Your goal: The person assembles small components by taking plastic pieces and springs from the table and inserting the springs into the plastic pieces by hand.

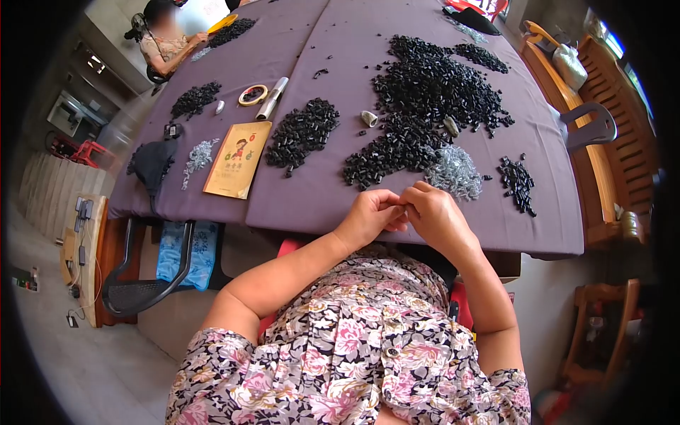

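Note:
My left hand (370, 218) and my right hand (438, 216) meet above the near edge of the cloth-covered table (304, 205). Both are closed, thumbs and fingertips pinched together; whatever they grip is too small or hidden to make out. Just beyond my right hand lies a heap of small clear plastic pieces (455, 174). A large pile of short black tubular pieces (432, 85) spreads behind it. To the right sits a smaller group of black pieces (517, 185), and left of my hands is another black pile (303, 134).
A yellow booklet (238, 161), a tape roll (253, 95) and a clear roll (272, 99) lie on the left. Beside them are a black cloth item (151, 166) and more clear pieces (200, 156). Another person (166, 46) sits at the far left. A dark chair (152, 287) stands lower left.

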`<state>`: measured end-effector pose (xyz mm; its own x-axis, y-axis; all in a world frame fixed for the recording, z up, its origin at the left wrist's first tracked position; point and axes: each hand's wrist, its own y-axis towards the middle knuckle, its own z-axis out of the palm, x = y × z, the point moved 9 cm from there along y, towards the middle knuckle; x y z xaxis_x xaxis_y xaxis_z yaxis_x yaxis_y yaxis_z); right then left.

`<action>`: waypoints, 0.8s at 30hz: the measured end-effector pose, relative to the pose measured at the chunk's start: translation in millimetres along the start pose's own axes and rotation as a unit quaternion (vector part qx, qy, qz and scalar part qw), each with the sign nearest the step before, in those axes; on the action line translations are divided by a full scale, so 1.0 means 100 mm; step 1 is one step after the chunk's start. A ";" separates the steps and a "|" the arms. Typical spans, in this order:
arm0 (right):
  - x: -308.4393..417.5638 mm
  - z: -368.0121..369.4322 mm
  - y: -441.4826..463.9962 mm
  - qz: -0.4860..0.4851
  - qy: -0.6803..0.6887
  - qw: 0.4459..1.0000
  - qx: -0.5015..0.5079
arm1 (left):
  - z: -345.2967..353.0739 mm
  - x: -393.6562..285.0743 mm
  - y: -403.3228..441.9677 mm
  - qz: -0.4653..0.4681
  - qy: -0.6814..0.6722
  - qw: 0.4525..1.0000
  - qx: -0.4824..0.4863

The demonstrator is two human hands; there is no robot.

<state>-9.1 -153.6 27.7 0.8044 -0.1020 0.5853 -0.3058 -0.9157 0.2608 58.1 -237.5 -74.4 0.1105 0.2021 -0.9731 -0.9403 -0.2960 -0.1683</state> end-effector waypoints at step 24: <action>0.06 0.10 -0.12 -0.051 -0.013 0.987 -0.154 | 0.02 0.06 -0.08 -0.087 -0.259 0.958 -0.081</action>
<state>4.8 -147.5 20.3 0.8509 -0.0294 0.5244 -0.3596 -0.7603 0.5410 65.7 -232.0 -78.1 0.0471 0.6860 -0.7261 -0.8549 -0.3483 -0.3845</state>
